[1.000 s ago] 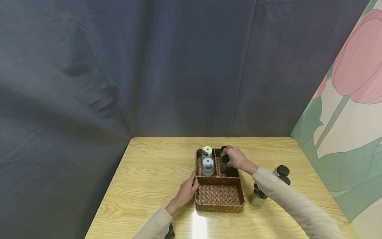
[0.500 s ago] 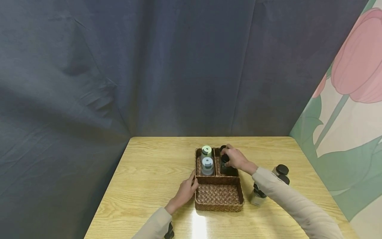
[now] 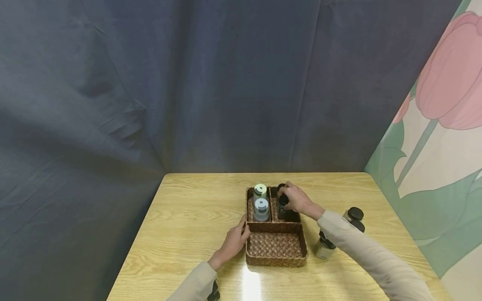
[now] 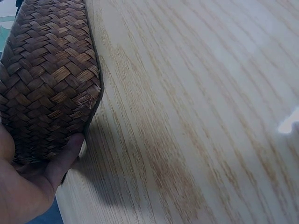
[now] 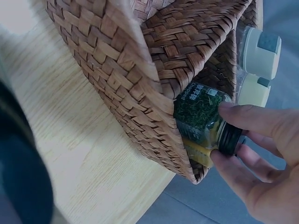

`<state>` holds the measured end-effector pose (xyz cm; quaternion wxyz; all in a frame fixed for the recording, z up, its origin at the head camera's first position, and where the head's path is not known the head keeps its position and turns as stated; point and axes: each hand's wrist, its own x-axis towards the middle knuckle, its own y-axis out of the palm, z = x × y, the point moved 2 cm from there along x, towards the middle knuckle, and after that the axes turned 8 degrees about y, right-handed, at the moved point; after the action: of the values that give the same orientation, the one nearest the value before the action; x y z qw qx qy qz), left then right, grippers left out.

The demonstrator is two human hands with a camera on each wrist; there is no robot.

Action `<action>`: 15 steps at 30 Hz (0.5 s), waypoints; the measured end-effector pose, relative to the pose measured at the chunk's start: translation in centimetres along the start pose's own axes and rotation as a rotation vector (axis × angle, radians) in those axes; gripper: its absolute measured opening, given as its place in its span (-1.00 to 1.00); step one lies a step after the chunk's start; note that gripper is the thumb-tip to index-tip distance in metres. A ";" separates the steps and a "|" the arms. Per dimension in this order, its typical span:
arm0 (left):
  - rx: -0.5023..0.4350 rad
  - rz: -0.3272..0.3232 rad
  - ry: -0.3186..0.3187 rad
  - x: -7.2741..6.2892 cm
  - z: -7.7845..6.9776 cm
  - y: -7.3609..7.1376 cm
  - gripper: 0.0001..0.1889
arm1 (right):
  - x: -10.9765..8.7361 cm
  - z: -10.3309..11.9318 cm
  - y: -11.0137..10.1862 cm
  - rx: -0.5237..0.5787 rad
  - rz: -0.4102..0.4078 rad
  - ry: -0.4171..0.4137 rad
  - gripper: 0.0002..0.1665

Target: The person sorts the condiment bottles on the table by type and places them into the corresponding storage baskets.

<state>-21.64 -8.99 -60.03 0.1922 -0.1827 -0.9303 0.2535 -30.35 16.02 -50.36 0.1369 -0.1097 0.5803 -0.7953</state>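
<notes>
A brown woven basket (image 3: 276, 262) with a wide front compartment and two smaller back ones stands on the table. My right hand (image 3: 297, 200) pinches the black lid of a spice jar (image 5: 198, 109) in the back right compartment. Green flakes show through its clear wall. Beside it in the right wrist view sits a jar with yellow contents (image 5: 198, 153), partly hidden. My left hand (image 3: 234, 240) rests against the basket's left side, its fingertips touching the weave in the left wrist view. A white-capped bottle (image 3: 261, 205) and a pale green-capped bottle (image 3: 260, 190) occupy the back left compartment.
Right of the basket, several black-lidded jars (image 3: 355, 214) stand on the wooden table (image 3: 196, 200), partly covered by my right sleeve. A dark curtain (image 3: 241, 92) hangs behind the table, and a tulip-painted wall (image 3: 444, 138) borders the right side.
</notes>
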 end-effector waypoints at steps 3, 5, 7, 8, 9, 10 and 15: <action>-0.012 0.008 -0.006 -0.1 0.0 0.1 -0.39 | 0.0 -0.1 0.2 -0.003 -0.010 0.003 -0.50; -0.019 0.016 -0.017 -0.2 0.1 0.2 -0.39 | 0.1 -0.2 0.4 -0.012 -0.012 -0.003 -0.50; -0.017 0.023 -0.028 -0.3 0.2 0.2 -0.38 | 0.1 -0.2 0.6 -0.014 -0.008 -0.011 -0.49; -0.014 0.025 -0.029 -0.3 0.2 0.2 -0.38 | 0.1 -0.1 0.7 -0.018 -0.007 -0.017 -0.49; -0.016 0.025 -0.028 -0.3 0.3 0.2 -0.38 | 0.1 -0.1 0.7 -0.017 -0.009 -0.020 -0.49; -0.012 0.024 -0.029 -0.3 0.3 0.1 -0.38 | 0.1 0.0 0.7 -0.015 -0.013 -0.023 -0.49; -0.008 0.019 -0.027 0.0 0.3 0.2 -0.37 | 0.1 0.0 0.5 -0.004 -0.046 -0.007 -0.50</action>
<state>-21.70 -8.98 -60.36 0.1764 -0.1891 -0.9320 0.2539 -30.42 15.85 -50.86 0.1206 -0.1261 0.5788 -0.7966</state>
